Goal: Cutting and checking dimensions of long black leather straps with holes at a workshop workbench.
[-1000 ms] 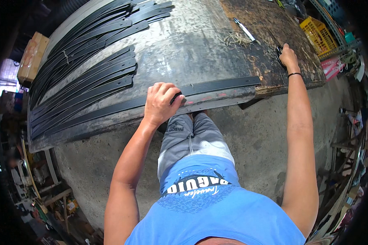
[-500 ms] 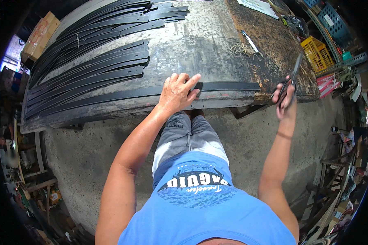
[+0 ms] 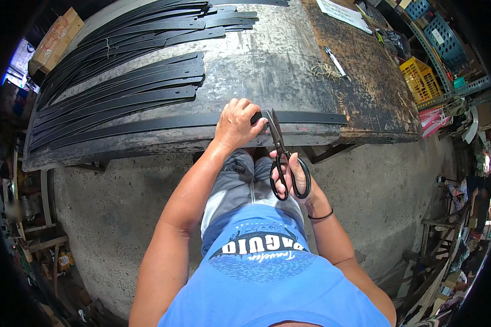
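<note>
My left hand (image 3: 236, 124) presses down on a long black strip (image 3: 147, 124) that lies along the near edge of the worn workbench (image 3: 267, 71). My right hand (image 3: 293, 177) grips a pair of black scissors (image 3: 282, 155) by the handles. The blades point up at the strip just right of my left fingers, and the tips reach its edge. To the right of the blades the strip (image 3: 311, 117) runs on along the bench edge.
Several more black strips (image 3: 120, 92) lie stacked at the bench's left and back. A white pen (image 3: 335, 62) and paper (image 3: 343, 12) rest at the right. Yellow crate (image 3: 420, 82) and blue baskets (image 3: 439, 38) stand far right; a cardboard box (image 3: 57, 35) at left. Concrete floor below.
My right hand left the bench's right end, lifted the scissors and brought them in to the strip beside my left hand. The left hand stayed on the strip.
</note>
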